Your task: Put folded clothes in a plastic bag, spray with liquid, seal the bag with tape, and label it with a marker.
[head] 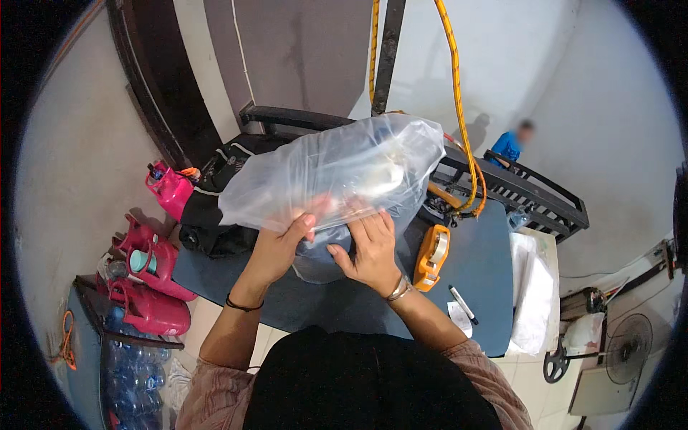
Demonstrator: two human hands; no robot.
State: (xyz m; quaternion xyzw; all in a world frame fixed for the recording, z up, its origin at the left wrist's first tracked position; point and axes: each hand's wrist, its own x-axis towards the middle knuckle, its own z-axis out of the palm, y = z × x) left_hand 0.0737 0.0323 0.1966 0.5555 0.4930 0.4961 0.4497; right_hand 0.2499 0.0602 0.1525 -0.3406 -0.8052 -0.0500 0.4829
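A large clear plastic bag [344,166] spreads across the middle of the view, puffed up above a blue-grey tabletop [333,309]. My left hand [282,247] pinches its near edge between thumb and fingers. Against the same edge lies my right hand [371,247], its thumb apart from the fingers; whether it grips the plastic is not clear. What the bag holds cannot be made out through the glare. Right of my right hand sits an orange tape dispenser [432,258] with a roll in it. A marker pen [463,305] lies on a small paper slip [459,318].
Black bags [215,215] lie at the table's left. Pink gas cylinders [156,314] stand beyond. Folded white plastic [532,301] is on the right, near a fan [629,348]. Yellow hoses [458,97] hang over the table's back. A person in blue [507,146] is behind a dark rail.
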